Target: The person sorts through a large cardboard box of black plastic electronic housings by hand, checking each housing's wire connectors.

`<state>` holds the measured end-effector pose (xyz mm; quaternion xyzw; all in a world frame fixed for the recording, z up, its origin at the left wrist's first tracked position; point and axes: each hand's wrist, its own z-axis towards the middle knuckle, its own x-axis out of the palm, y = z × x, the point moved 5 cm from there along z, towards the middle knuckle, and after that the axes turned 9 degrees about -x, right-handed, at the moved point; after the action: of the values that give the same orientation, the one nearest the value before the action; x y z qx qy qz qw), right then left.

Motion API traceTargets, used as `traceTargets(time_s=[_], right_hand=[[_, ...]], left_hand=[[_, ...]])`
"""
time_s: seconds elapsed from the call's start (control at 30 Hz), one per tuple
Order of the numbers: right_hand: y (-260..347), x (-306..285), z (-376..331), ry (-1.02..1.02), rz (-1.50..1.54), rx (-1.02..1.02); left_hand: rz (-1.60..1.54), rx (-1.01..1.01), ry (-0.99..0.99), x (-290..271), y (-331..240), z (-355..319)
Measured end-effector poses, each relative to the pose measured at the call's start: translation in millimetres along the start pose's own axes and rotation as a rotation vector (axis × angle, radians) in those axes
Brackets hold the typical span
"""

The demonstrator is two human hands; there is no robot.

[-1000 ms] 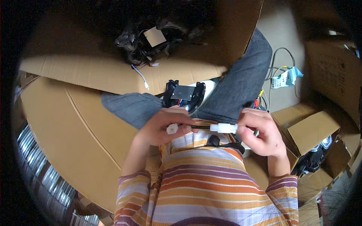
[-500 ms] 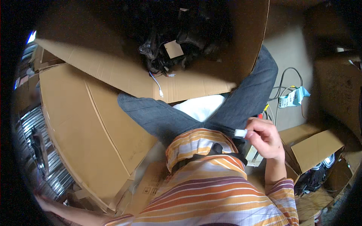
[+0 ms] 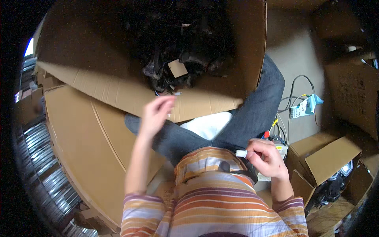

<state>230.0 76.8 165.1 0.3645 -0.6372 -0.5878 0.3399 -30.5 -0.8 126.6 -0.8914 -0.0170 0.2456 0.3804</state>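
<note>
While the right hand (image 3: 265,158) holds a small white plastic connector block (image 3: 241,153) just in front of the striped shirt (image 3: 221,197), the left hand (image 3: 154,114) hovers at the near flap of a large brown cardboard box (image 3: 209,107). Right grip: thumb and curled fingers closed on the connector's right end, probably so that its other end is left clear. Left grip: fingers partly bent, blurred; cannot tell whether they have hold of anything. The box mouth faces the person, flap over the dark grey jeans (image 3: 258,98), presumably for short reach to the jumbled black parts (image 3: 197,55) inside. Connector: pale, blocky, pointing leftward; finer detail too small to read.
</note>
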Motion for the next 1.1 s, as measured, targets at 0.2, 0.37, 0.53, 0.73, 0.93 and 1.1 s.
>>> traceTargets(time_s=[0.2, 0.37, 0.53, 0.73, 0.93, 1.1], right_hand=[[-9.9, -6.4, 4.4, 0.012, -0.004, 0.093], [-15.2, -8.5, 18.8, 0.016, 0.02, 0.123], [-21.9, -10.0, 24.5, 0.009, 0.026, 0.176], [-20.4, -6.1, 32.9, 0.013, 0.048, 0.148], [-20.9, -8.8, 37.4, 0.023, 0.029, 0.166], [-16.5, -9.1, 37.8, 0.027, 0.033, 0.124]], left_hand=[[0.03, 0.047, -0.283, 29.6, 42.6, 109.4], [-0.107, 0.056, -0.479, 20.3, 43.8, 170.0], [0.627, 0.029, -0.228, 95.6, -28.9, 150.1], [0.811, 0.628, -0.263, 156.8, -6.1, 123.7], [0.369, 0.187, -0.266, 121.3, 14.9, 183.6], [0.505, -0.12, -0.208, 128.6, 21.4, 254.7]])
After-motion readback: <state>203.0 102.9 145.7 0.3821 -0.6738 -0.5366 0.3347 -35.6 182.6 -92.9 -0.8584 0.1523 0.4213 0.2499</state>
